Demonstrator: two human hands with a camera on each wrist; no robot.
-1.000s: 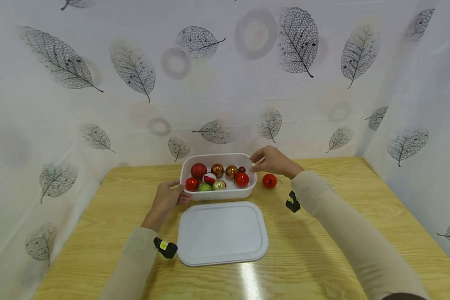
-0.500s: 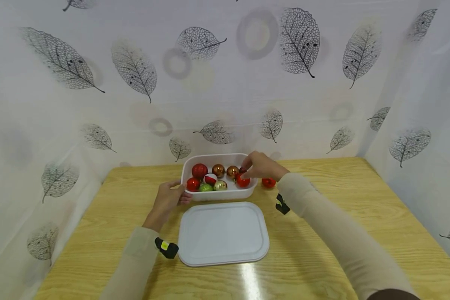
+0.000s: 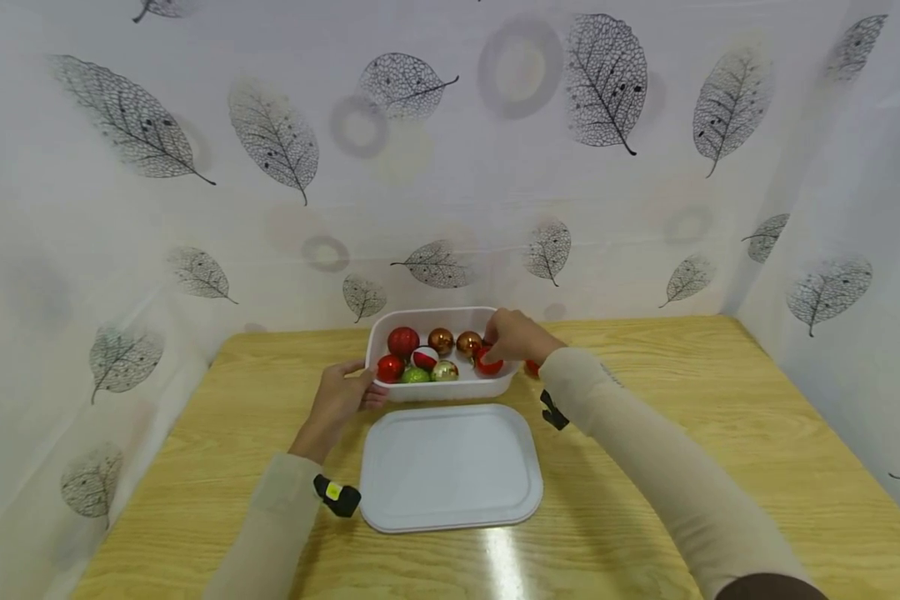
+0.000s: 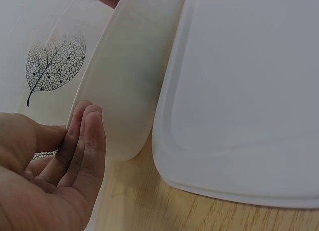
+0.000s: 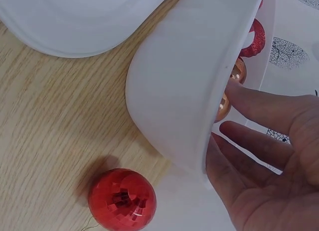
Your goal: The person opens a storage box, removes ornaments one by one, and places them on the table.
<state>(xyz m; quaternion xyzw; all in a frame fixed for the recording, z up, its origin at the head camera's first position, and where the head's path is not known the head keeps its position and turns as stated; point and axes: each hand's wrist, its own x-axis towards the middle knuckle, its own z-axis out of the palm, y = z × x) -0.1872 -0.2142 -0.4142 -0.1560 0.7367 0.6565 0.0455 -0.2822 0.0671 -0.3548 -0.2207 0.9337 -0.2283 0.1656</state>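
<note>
Pinched by left hand (image 3: 339,396), box (image 3: 450,392) is newly entered by right hand (image 3: 521,335), hold unclear; red ball (image 3: 489,365) beneath made reachable.

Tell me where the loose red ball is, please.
In the head view, the loose red ball lies on the table right of the white box, partly hidden by the right sleeve.

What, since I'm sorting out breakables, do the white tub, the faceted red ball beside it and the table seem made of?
White tub: probably plastic with a satin finish; its thin, smooth wall looks moulded.
Red ball: shiny plastic or thin glass, I can't tell which; its mirror-like facets catch light.
Table: wood or wood-look laminate, glossy; grain shows and light glares off it.
</note>
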